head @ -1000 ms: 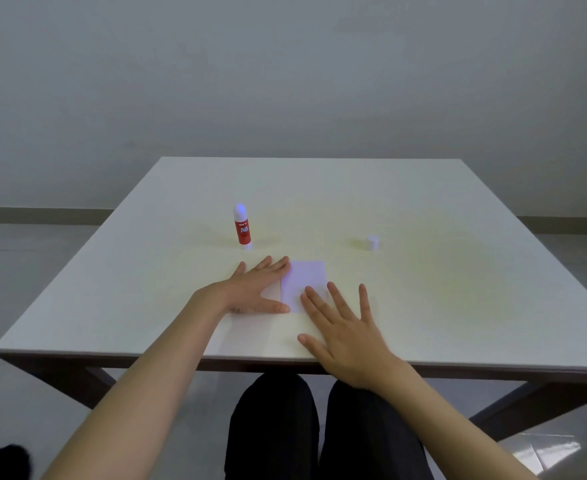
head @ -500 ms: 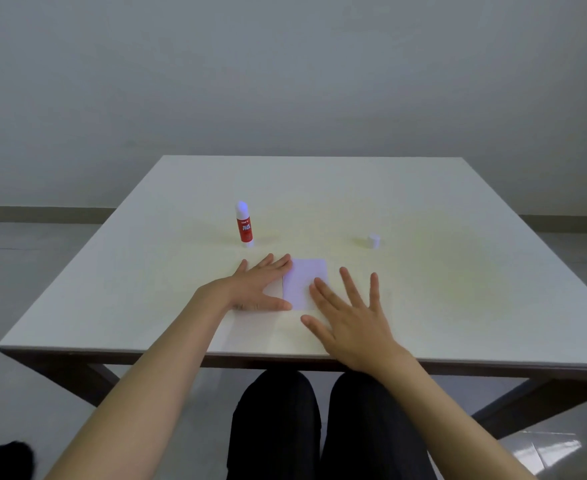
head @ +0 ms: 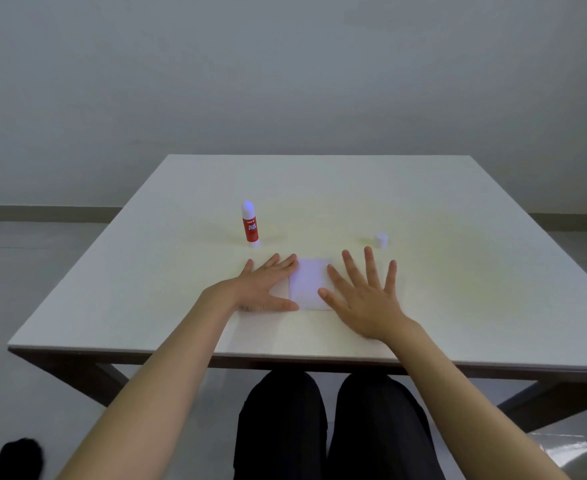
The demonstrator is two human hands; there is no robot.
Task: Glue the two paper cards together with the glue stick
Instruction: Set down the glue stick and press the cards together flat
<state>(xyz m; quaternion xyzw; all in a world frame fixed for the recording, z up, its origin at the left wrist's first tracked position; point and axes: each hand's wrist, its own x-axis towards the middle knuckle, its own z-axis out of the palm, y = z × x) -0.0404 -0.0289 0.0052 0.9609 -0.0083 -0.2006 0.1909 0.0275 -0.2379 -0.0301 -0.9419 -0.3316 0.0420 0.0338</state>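
Observation:
A white paper card (head: 310, 283) lies flat on the table near the front edge; I cannot tell whether a second card lies under it. My left hand (head: 265, 286) rests flat with its fingertips on the card's left edge. Over the card's right side is my right hand (head: 364, 298), fingers spread, empty. The red glue stick (head: 249, 223) stands upright behind my left hand, uncapped, with its pale glue tip showing. Its small white cap (head: 381, 239) sits on the table to the right, just beyond my right fingertips.
The white table (head: 458, 265) is square, with a dark frame and legs below. My knees in dark trousers are under its front edge. A grey wall stands behind the table.
My right hand has moved forward and to the right, from below the card to its right side, fingers spreading wider. My left hand has stayed on the card's left edge.

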